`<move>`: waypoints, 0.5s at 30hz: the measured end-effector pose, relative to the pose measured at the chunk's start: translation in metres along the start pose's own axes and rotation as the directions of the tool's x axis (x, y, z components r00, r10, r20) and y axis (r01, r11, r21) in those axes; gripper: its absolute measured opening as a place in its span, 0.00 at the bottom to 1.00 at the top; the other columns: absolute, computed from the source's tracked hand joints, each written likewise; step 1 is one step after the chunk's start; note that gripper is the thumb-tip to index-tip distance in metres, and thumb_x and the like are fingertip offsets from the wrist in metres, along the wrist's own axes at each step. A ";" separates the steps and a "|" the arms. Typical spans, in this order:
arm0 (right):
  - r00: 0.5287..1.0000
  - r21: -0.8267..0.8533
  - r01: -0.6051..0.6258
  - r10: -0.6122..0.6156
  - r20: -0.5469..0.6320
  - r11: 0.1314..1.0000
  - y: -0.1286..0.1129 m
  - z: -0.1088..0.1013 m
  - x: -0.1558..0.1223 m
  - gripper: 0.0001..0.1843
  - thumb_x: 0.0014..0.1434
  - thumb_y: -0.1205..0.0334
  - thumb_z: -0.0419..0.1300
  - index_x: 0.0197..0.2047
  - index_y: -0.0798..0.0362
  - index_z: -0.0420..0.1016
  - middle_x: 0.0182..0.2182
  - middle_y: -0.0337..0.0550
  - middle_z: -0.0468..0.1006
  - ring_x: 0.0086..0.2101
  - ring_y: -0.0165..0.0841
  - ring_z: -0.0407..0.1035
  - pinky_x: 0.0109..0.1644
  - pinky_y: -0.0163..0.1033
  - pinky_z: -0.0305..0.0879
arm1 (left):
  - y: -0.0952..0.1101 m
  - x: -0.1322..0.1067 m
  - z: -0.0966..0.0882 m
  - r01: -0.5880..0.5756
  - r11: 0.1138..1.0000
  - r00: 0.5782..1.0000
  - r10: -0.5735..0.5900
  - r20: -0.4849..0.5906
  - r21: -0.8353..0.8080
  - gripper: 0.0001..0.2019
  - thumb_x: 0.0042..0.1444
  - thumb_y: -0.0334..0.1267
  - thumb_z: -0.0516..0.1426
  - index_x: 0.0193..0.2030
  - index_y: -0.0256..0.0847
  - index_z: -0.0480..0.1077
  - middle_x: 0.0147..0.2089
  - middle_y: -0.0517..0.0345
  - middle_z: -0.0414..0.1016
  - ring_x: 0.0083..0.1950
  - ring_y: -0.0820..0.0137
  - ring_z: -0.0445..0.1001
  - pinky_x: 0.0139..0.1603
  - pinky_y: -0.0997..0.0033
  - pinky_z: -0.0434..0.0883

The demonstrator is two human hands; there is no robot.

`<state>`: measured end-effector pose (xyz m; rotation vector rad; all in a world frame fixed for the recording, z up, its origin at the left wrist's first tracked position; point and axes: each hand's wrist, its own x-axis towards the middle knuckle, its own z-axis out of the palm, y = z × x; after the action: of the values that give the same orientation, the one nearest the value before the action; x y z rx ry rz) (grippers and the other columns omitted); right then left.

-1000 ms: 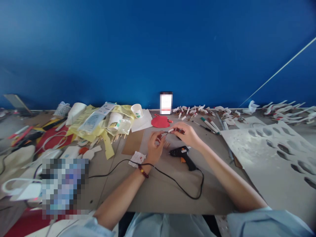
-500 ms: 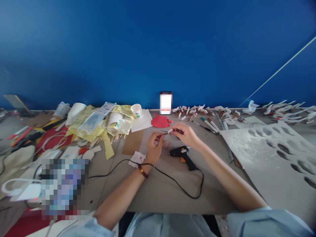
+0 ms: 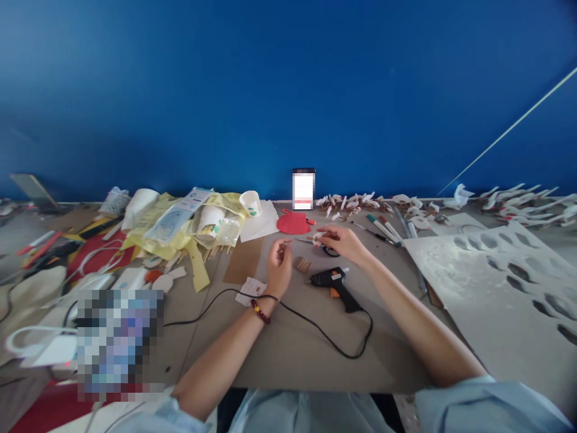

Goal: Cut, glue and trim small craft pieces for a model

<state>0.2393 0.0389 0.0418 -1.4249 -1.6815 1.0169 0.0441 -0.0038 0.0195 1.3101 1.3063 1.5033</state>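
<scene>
My right hand [image 3: 346, 243] pinches a small white piece with red on it [image 3: 316, 240] between its fingertips. Under that hand lies a pair of scissors [image 3: 332, 251], its blade pointing left and its dark handle partly covered. To the left, my left hand [image 3: 280, 269] is apart from the piece, its fingers loosely curled with a gap at the thumb and nothing visible in them. Between the hands are small light-brown pieces [image 3: 303, 264] on the table. A black glue gun [image 3: 328, 277] with an orange trigger rests below my right hand, its cord running under my left wrist.
A red paper shape [image 3: 293, 223] lies beneath a lit phone [image 3: 303, 191] at the wall. White and red bird-like cutouts [image 3: 360, 201] and markers [image 3: 383, 228] are at back right, beside a cut-out white sheet [image 3: 491, 282]. Yellow paper, a paper cup [image 3: 250, 204] and brown cardboard [image 3: 243, 260] are left.
My left hand has come away from the small white piece and moved slightly left. My right hand keeps the piece and has shifted slightly right, showing more of the scissors.
</scene>
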 end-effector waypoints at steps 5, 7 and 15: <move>0.999 -0.089 -0.038 0.039 0.008 0.995 0.009 0.005 0.002 0.20 0.53 0.55 0.62 0.47 0.54 0.74 0.29 0.43 0.82 0.29 0.35 0.73 0.31 0.35 0.63 | 0.000 0.003 0.002 0.135 0.932 0.990 -0.113 0.084 -0.337 0.16 0.57 0.52 0.54 0.42 0.42 0.69 0.26 0.64 0.62 0.20 0.76 0.56 0.21 0.74 0.55; 0.999 -0.145 -0.022 0.028 0.034 0.989 0.010 0.009 0.001 0.15 0.53 0.58 0.61 0.45 0.53 0.74 0.29 0.42 0.82 0.30 0.34 0.73 0.31 0.34 0.63 | 0.002 0.003 0.002 0.194 0.857 0.974 -0.110 0.200 -0.477 0.18 0.56 0.52 0.53 0.45 0.42 0.67 0.29 0.62 0.66 0.21 0.76 0.59 0.21 0.73 0.58; 0.998 -0.358 0.060 -0.065 -0.002 0.932 0.009 0.018 -0.004 0.10 0.53 0.58 0.62 0.38 0.51 0.78 0.26 0.41 0.80 0.28 0.34 0.71 0.32 0.36 0.61 | 0.007 -0.003 0.001 0.108 0.893 0.940 0.051 0.337 -0.437 0.21 0.59 0.53 0.48 0.50 0.40 0.66 0.35 0.53 0.72 0.25 0.72 0.67 0.25 0.69 0.67</move>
<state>0.2276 0.0333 0.0258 -1.5873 -1.9614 0.6849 0.0467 -0.0076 0.0257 1.1667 0.6956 1.3743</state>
